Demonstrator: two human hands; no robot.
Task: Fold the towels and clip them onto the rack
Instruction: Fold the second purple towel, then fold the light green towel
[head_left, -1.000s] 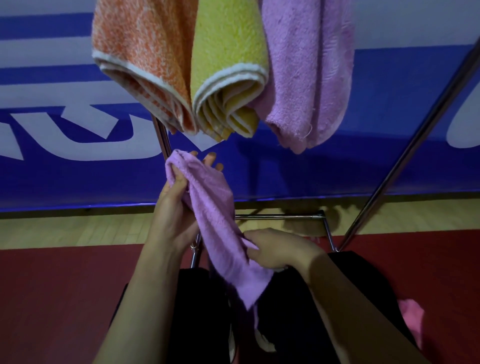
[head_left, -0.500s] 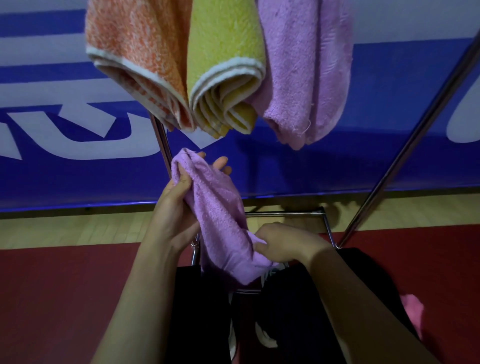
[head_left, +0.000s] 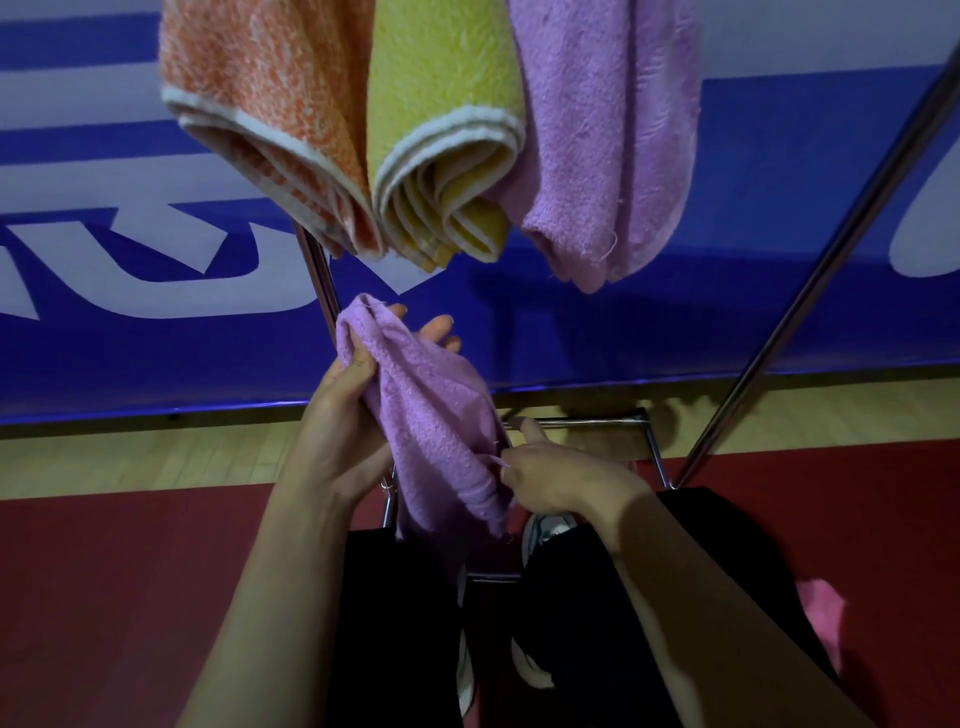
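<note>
Your left hand (head_left: 345, 415) grips the upper end of the lilac towel (head_left: 436, 421), thumb pressed over it. Your right hand (head_left: 558, 478) pinches its lower edge. The towel hangs between them, below the orange towel (head_left: 260, 104), yellow towel (head_left: 441, 93) and purple towel (head_left: 608, 130) on the rack (head_left: 831, 249).

— What's holding those towels up?

— A metal rack (head_left: 810, 291). The orange towel (head_left: 265, 119), the yellow towel (head_left: 441, 130) and a purple towel (head_left: 608, 145) hang from its top, folded, side by side and touching.

— And underneath?

— The rack's feet stand on the floor (head_left: 130, 597), red in front, pale wood behind. A pink cloth (head_left: 823, 618) lies on the red part, at the right.
</note>
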